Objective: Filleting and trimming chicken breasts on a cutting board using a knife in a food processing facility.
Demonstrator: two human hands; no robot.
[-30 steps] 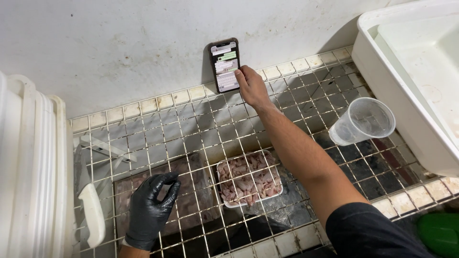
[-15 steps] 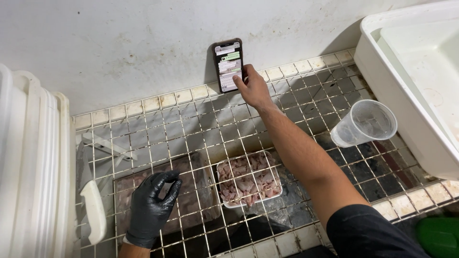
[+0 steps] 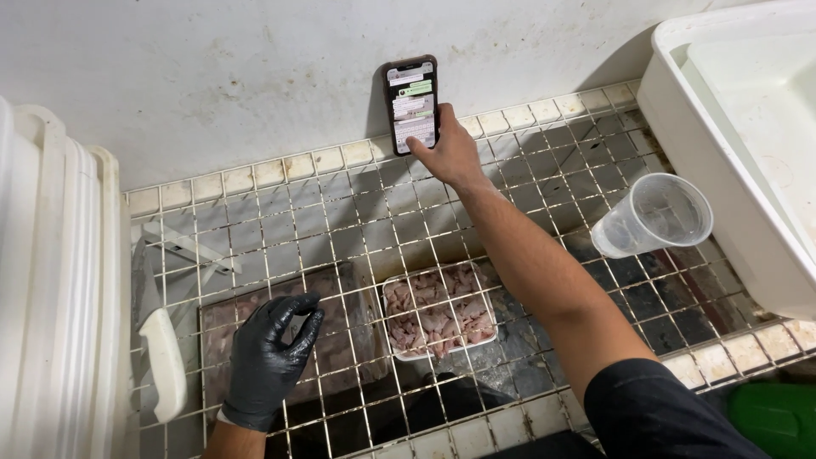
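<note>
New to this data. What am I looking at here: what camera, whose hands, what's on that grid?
One picture, from a camera worn on a person's head, looking down at their own two hands. No robot. The right hand, bare, reaches forward and touches a phone propped upright against the stained wall. The left hand, in a black glove, rests on the white wire rack and holds nothing clearly visible. Under the rack sit a white tray of raw meat pieces and a darker tray. On the rack lie a clear plastic cup on its side and a white-handled knife.
</note>
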